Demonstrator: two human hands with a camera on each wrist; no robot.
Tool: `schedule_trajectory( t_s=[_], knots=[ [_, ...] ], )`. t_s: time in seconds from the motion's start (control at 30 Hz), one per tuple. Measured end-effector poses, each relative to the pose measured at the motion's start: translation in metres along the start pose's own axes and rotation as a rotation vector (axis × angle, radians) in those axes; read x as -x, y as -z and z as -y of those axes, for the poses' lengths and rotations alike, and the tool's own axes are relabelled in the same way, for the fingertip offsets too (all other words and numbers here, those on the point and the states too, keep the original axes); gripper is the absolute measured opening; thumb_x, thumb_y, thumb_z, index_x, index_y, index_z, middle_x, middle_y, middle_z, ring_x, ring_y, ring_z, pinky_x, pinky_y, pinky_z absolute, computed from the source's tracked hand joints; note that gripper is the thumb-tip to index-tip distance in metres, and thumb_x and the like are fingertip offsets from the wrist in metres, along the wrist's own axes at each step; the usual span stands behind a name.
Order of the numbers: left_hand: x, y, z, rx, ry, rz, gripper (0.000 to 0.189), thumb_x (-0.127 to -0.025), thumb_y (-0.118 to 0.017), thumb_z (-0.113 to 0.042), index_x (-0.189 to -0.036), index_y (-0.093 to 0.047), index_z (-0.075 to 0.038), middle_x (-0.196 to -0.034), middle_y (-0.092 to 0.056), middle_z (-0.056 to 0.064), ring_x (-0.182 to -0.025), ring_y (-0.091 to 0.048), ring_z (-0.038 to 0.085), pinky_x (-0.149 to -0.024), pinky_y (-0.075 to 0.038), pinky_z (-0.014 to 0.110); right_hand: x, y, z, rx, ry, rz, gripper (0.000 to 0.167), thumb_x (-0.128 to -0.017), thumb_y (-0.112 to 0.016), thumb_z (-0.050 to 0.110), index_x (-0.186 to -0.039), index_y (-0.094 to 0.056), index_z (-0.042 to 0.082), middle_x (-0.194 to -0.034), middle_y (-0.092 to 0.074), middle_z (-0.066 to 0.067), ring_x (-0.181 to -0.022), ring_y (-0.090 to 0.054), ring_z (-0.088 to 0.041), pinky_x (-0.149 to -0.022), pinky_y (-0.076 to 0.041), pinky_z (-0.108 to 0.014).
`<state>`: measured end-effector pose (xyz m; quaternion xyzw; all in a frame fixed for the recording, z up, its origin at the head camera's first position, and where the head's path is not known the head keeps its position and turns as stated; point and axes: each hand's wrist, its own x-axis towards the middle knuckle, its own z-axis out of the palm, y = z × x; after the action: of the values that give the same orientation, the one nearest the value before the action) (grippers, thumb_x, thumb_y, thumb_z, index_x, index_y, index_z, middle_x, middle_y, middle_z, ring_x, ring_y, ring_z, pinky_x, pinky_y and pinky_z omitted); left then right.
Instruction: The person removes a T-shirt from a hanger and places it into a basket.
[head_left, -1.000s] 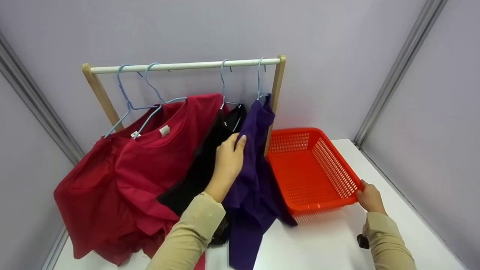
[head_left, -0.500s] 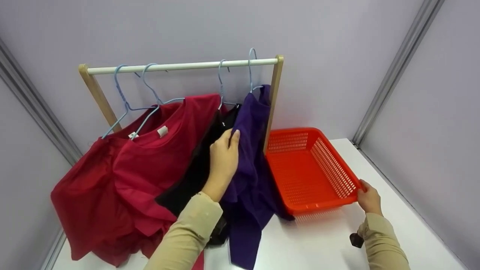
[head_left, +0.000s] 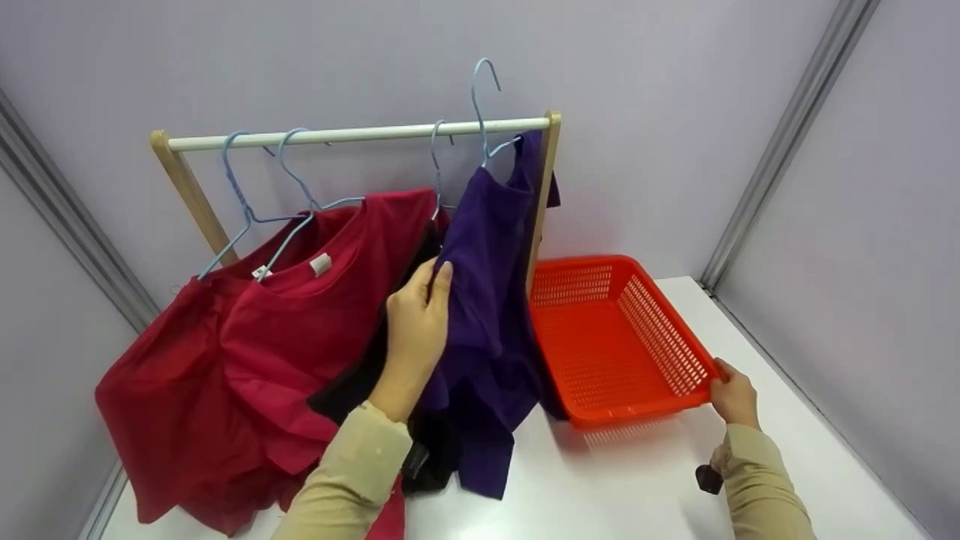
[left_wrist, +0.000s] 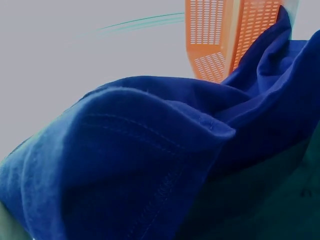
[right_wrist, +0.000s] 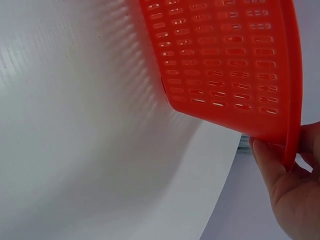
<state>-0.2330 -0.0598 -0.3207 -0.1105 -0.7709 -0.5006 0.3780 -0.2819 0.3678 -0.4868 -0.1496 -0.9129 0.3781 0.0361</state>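
My left hand [head_left: 417, 322] pinches a purple shirt [head_left: 480, 277] at its shoulder, thumb on the near side. The shirt's blue wire hanger [head_left: 480, 112] stands with its hook above the rack's white rod [head_left: 360, 133]. In the left wrist view the shirt [left_wrist: 130, 150] fills most of the picture, and little of the hand shows. My right hand [head_left: 735, 394] grips the near right corner of a red plastic basket [head_left: 600, 412]. The right wrist view has thumb and fingers on either side of the basket's rim [right_wrist: 295, 90].
Left of the purple shirt, two red shirts [head_left: 300, 330] and a black garment [head_left: 337, 390] hang from the rod on blue hangers. The rack's right wooden post [head_left: 546, 187] stands beside the basket. Grey walls [head_left: 675, 150] enclose the white table [head_left: 600, 495].
My left hand has moved left with the purple shirt, and its hanger has risen, the hook coming up off the rod. My right hand keeps its hold on the basket.
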Motion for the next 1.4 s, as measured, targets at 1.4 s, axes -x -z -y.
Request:
schedule_trajectory(
  t_s=[1.4],
  knots=[
    [0.053,0.137,0.069,-0.011,0.062,0.26,0.018,-0.092,-0.056,0.002,-0.102,-0.07,0.003,-0.095,-0.073,0.018,-0.086,-0.063,-0.009,-0.076,-0.049,0.007,0.023,-0.033,0.17,-0.357,0.395,-0.187,0.037,-0.094,-0.047,0.003,-0.129,-0.052,-0.006,-0.136,-0.049,-0.026,-0.134,-0.04,-0.035,-0.115,-0.028,-0.044]
  ],
)
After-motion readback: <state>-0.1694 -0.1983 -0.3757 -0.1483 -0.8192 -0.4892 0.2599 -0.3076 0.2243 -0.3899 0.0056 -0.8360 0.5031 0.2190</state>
